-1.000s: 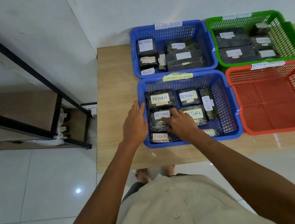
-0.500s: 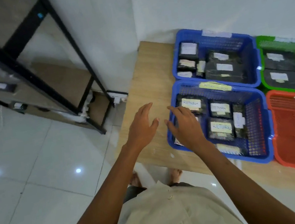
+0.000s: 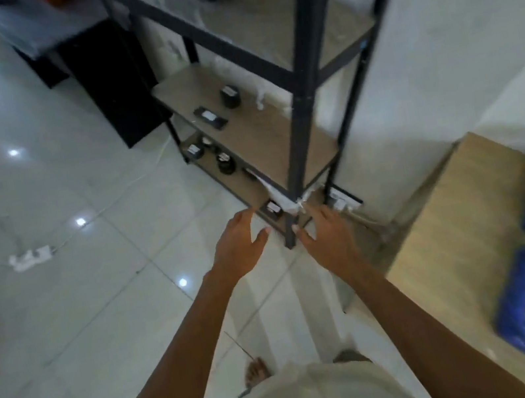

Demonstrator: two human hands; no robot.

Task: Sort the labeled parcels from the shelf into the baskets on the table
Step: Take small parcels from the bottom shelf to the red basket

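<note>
Since leaving the blue plastic basket [image 3: 513, 292], left hand [image 3: 238, 249] and right hand [image 3: 328, 240], spread empty, are nearing the black-framed wooden shelf [image 3: 264, 136] for parcels [image 3: 210, 117].

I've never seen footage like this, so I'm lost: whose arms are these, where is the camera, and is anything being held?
There is no machine: a person wears a wide-angle camera on the head, looking down along their own arms. The left hand and right hand are open and hold nothing, stretched toward a metal shelf where small dark labelled parcels lie. At the right edge stands a wooden table with a blue basket holding more packages, blurred here.
</note>
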